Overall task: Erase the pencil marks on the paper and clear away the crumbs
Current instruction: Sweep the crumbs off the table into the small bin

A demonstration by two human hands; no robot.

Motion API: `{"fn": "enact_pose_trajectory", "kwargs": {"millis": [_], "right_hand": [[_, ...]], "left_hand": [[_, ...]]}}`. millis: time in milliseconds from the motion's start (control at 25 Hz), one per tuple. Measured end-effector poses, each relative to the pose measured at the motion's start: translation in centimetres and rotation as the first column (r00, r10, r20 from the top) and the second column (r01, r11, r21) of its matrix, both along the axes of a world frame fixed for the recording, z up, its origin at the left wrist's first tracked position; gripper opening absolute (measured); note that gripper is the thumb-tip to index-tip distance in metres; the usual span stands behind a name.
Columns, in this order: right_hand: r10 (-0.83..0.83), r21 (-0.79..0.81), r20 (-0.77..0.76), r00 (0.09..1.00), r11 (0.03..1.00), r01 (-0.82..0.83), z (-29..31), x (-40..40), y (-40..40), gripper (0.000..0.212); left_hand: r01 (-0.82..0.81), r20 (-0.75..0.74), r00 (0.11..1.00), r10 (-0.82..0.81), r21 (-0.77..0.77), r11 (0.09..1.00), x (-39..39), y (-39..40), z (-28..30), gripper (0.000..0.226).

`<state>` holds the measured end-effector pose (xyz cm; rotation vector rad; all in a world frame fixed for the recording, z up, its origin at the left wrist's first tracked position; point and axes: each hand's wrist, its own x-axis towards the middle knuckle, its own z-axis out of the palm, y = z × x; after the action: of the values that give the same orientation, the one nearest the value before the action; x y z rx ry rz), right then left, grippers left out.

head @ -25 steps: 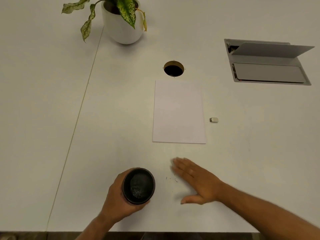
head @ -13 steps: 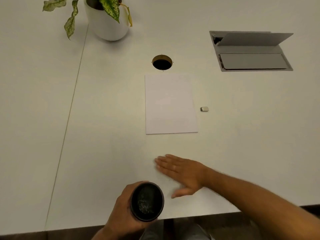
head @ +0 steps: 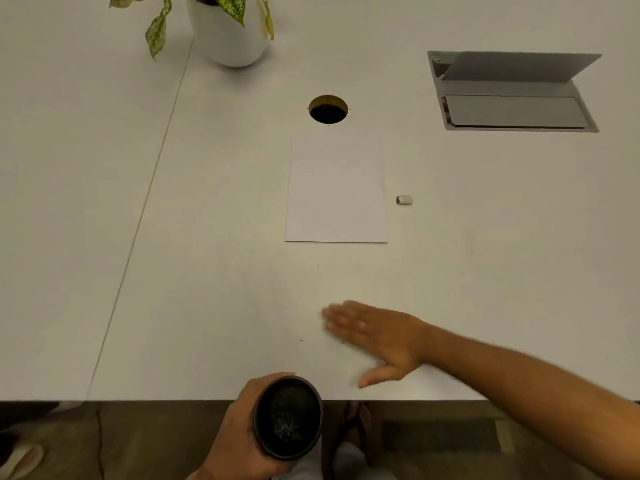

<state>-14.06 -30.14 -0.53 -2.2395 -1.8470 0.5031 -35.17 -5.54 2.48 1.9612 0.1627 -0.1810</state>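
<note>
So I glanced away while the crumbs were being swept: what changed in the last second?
The left hand drew the dark cup back from the tabletop to just below the table edge. The right hand stayed flat, sweeping. Paper and eraser lie unchanged.

The right hand's fingers [head: 341, 318] are motion-blurred, and the potted plant [head: 228, 29] is cut off at the top edge

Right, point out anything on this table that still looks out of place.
Two dark crumbs remain on the white table: a speck below the paper and a crumb left of the right hand. The eraser lies loose beside the paper.
</note>
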Motion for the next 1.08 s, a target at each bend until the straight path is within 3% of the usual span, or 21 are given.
{"fn": "enact_pose_trajectory", "kwargs": {"millis": [160,240,320,360,480,520,600,720,840,960,1080], "right_hand": [[-0.439,-0.11,0.145,0.887,0.884,0.455,-0.2,-1.9,-2.1,0.113],[-0.499,-0.146,0.137,0.856,0.844,0.516,-0.6,-3.4,-1.3,0.119],[-0.457,-0.173,0.107,0.883,0.866,0.469,-0.8,-4.8,0.5,0.12],[-0.416,-0.177,0.103,0.903,0.886,0.429,-0.9,-5.5,1.4,0.12],[-0.292,-0.122,0.083,0.953,0.946,0.301,-0.7,-6.7,3.0,0.113],[-0.307,-0.092,0.066,0.949,0.946,0.312,-0.6,-6.9,3.0,0.11],[-0.483,-0.079,0.043,0.875,0.871,0.485,-0.3,-7.2,2.4,0.109],[-0.686,-0.194,0.101,0.72,0.697,0.691,-0.6,-8.0,2.1,0.116],[-0.679,-0.224,0.066,0.731,0.704,0.674,-1.0,-8.5,4.4,0.12],[-0.553,-0.197,0.028,0.833,0.814,0.547,-1.1,-9.2,6.9,0.116],[-0.304,-0.093,-0.005,0.953,0.949,0.303,-1.2,-8.7,6.4,0.11]], "left_hand": [[-0.182,-0.08,0.978,0.195,0.146,0.972,-2.5,-4.2,-2.1,0.042],[-0.262,-0.083,0.955,0.285,0.215,0.941,-4.7,-5.9,-6.0,0.029],[-0.229,-0.079,0.965,0.252,0.228,0.947,-5.1,-6.6,-7.7,0.021],[-0.193,-0.145,0.965,0.22,0.175,0.965,-4.3,-6.7,-7.1,0.026],[-0.045,-0.403,0.915,0.035,-0.014,0.999,-3.1,-6.3,-7.1,0.073],[-0.046,-0.446,0.895,0.034,-0.017,0.999,-2.7,-5.7,-7.6,0.078],[-0.11,-0.483,0.869,0.103,0.015,0.994,-1.6,-5.1,-8.6,0.084],[-0.148,-0.548,0.819,0.173,0.089,0.985,-0.7,-4.8,-10.0,0.088],[-0.174,-0.552,0.812,0.187,0.076,0.982,0.0,-4.3,-11.1,0.077],[-0.097,-0.608,0.782,0.137,0.098,0.99,0.6,-4.4,-10.6,0.071],[-0.203,-0.434,0.863,0.258,0.17,0.964,0.6,-4.3,-10.4,0.077]]}}
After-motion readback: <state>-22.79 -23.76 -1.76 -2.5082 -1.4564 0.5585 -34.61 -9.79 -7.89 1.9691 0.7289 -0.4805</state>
